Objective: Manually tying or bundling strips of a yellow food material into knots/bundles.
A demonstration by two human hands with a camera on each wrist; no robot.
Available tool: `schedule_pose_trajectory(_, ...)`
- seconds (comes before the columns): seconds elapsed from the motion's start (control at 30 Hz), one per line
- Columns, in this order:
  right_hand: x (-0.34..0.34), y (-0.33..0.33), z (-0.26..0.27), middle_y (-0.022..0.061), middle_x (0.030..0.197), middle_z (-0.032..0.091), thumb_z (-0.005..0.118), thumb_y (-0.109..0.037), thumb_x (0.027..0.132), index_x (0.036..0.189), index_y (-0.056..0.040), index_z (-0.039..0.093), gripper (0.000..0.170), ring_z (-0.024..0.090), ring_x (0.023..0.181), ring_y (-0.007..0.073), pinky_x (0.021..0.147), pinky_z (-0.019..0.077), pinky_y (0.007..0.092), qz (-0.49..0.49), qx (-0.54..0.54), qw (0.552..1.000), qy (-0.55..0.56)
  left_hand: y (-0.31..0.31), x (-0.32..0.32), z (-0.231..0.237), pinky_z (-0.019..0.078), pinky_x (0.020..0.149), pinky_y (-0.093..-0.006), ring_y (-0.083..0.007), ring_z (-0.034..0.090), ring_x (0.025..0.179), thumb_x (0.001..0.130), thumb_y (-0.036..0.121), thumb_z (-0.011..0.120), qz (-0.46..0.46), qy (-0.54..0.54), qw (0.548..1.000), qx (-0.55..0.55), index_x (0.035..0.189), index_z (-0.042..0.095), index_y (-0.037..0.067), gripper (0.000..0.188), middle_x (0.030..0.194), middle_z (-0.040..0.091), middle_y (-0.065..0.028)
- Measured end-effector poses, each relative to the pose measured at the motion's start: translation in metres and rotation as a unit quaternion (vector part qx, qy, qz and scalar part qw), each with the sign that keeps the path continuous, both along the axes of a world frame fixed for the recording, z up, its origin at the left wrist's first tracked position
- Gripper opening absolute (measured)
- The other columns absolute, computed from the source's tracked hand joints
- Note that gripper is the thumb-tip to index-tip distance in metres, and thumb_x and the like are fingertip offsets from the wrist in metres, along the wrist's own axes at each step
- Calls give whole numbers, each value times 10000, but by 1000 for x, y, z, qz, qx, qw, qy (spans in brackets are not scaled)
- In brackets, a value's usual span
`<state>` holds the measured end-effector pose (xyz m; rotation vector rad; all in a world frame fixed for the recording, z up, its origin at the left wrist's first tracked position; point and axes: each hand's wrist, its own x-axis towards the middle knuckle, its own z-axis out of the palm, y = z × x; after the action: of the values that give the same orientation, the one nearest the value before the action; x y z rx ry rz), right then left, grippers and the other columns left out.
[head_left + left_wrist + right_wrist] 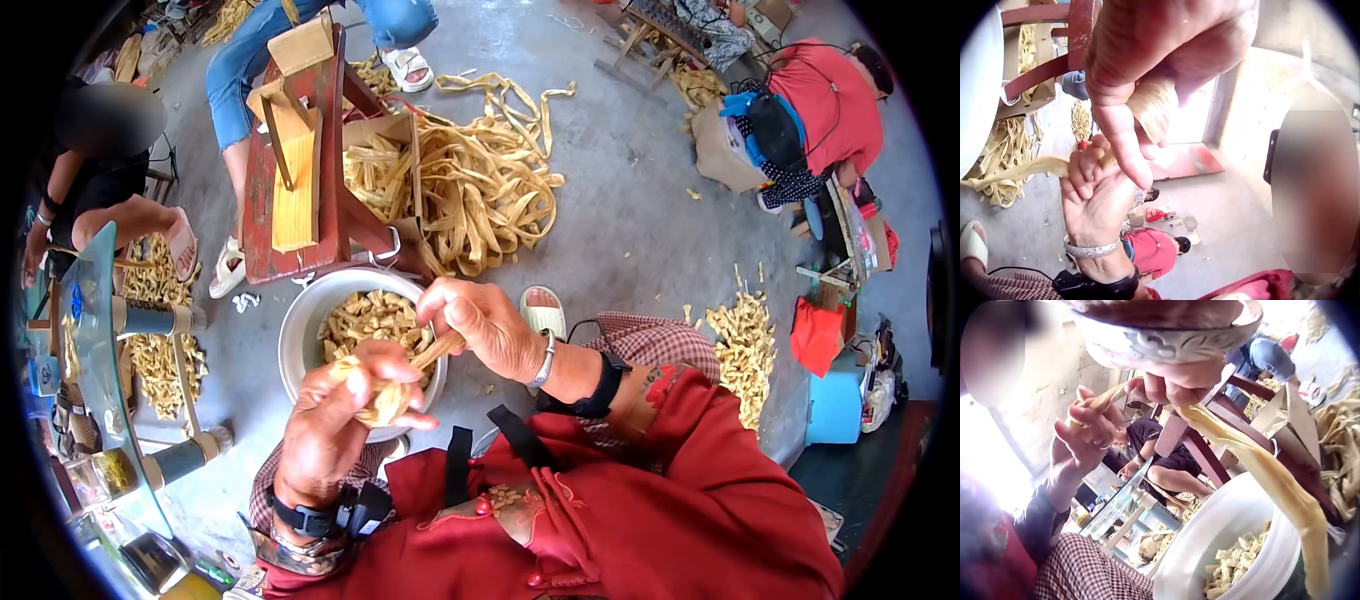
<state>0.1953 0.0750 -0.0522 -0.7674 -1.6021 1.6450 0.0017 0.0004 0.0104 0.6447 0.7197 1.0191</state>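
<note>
A long, soft tan strip (1260, 462) runs between the two hands above a white basin (296, 335). My left hand (335, 420) holds a folded, bunched part of the strip between thumb and fingers. To its right, my right hand (490, 330) pinches the strip (436, 350) a short way along. The strip's long free tail hangs from the right hand past the basin rim in the right wrist view. Short folded or knotted tan pieces (365, 318) lie in the basin below the hands.
A red wooden bench (335, 190) with a wooden block and blade stands beyond the basin. Beside it lies a heap of long strips (490, 190). More short pieces (742, 345) are piled on the floor at right. A glass tabletop (100, 330) is at left. Other people sit around.
</note>
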Motion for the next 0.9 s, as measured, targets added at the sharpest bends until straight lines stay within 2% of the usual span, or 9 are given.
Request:
schedule_pose_trajectory(0.17, 11, 10, -1, 24, 772, 569, 457, -486, 932, 920, -20, 582, 483, 523, 620, 78, 563, 418, 219, 19, 36, 998, -41, -9, -22, 7, 580, 641, -488, -235, 550, 705, 952, 294, 469, 116, -20, 993, 25, 970, 578, -89, 399, 992, 466, -155)
schedule_pose_trajectory(0.27, -2, 10, -7, 29, 770, 588, 531, -358, 932, 958, -22, 582, 341, 563, 637, 91, 532, 448, 222, 76, 110, 990, -33, -7, -29, 8, 571, 601, -412, -203, 536, 687, 945, 356, 474, 136, 38, 989, 36, 974, 585, -70, 441, 992, 495, -140)
schedule_pose_trajectory(0.37, -9, 2, 14, 37, 766, 589, 531, -306, 937, 980, -15, 570, 297, 569, 633, 72, 468, 469, 210, 171, -68, 979, -86, -3, -16, 11, 522, 533, -302, -146, 534, 655, 929, 368, 509, 186, 103, 977, 26, 999, 602, -35, 419, 952, 561, -93)
schedule_pose_trajectory(0.43, -13, -1, 4, 35, 782, 586, 534, -253, 937, 997, -11, 558, 250, 577, 643, 61, 426, 482, 201, 167, -72, 980, -84, -4, -11, 2, 502, 519, -261, -105, 530, 604, 925, 296, 537, 188, 281, 940, 54, 1025, 604, -30, 348, 935, 579, -71)
schedule_pose_trajectory(0.57, -17, -3, -1, 22, 789, 580, 536, -248, 936, 1025, -13, 544, 251, 582, 669, 70, 444, 491, 200, 156, -84, 980, -89, -3, -10, 2, 333, 410, -183, -41, 437, 459, 903, 232, 591, 144, 405, 903, -26, 977, 618, 6, 239, 619, 539, 16)
schedule_pose_trajectory(0.67, -20, -6, 12, 39, 773, 597, 534, -231, 936, 989, -7, 563, 232, 588, 680, 91, 498, 497, 230, 178, -83, 976, -97, -3, -13, -6, 332, 398, -182, -40, 439, 465, 874, 143, 628, 129, 406, 905, 5, 969, 608, 1, 172, 622, 540, 14)
schedule_pose_trajectory(0.77, -20, -7, 12, 50, 728, 597, 540, -221, 926, 871, -14, 587, 219, 564, 654, 98, 582, 465, 274, 159, 92, 982, -42, -4, -23, 11, 302, 384, -183, -31, 398, 440, 866, 101, 616, 163, 293, 941, -38, 910, 590, 15, 100, 611, 523, 23)
schedule_pose_trajectory(0.8, -16, -3, 31, 65, 709, 593, 537, -206, 923, 814, -10, 603, 234, 554, 655, 105, 619, 442, 290, 164, 60, 983, -50, -5, -32, 11, 295, 381, -190, -27, 376, 439, 862, 79, 600, 206, 221, 953, -13, 875, 571, 19, 67, 609, 510, 24)
schedule_pose_trajectory(0.9, -15, 13, 42, 63, 649, 568, 546, -212, 914, 837, -31, 617, 210, 535, 605, 120, 574, 435, 293, 158, 62, 982, -79, 7, -40, 21, 329, 392, -184, -41, 385, 440, 866, 104, 603, 234, 209, 949, 25, 867, 571, 11, 99, 616, 510, 4)
